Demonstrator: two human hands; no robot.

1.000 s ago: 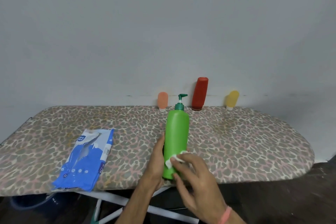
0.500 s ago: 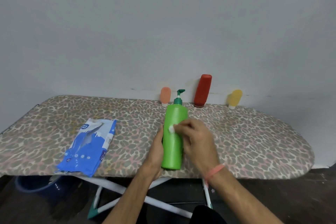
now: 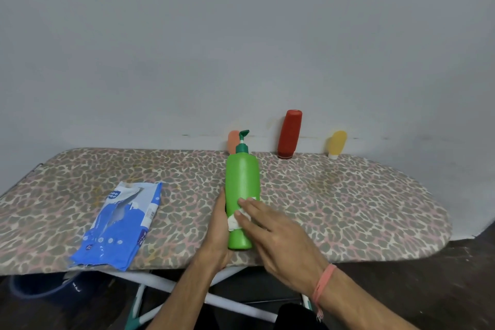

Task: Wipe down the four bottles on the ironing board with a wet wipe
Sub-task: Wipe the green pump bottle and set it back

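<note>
A green pump bottle (image 3: 242, 177) stands upright near the front edge of the leopard-print ironing board (image 3: 348, 201). My left hand (image 3: 218, 230) grips its lower left side. My right hand (image 3: 278, 238) presses a small white wet wipe (image 3: 235, 222) flat against the bottle's lower front with straight fingers. Against the wall at the back stand a small orange bottle (image 3: 232, 140), partly hidden behind the pump, a taller red bottle (image 3: 289, 134) and a small yellow bottle (image 3: 337, 143).
A blue wet-wipe pack (image 3: 120, 225) lies on the board's front left, its end overhanging the edge. White board legs (image 3: 160, 282) and a dark blue tub (image 3: 32, 286) are below. The grey wall runs right behind the board.
My right hand with the wipe went up the green bottle's body, then back down to its lower front. The left hand kept hold of the bottle throughout.
</note>
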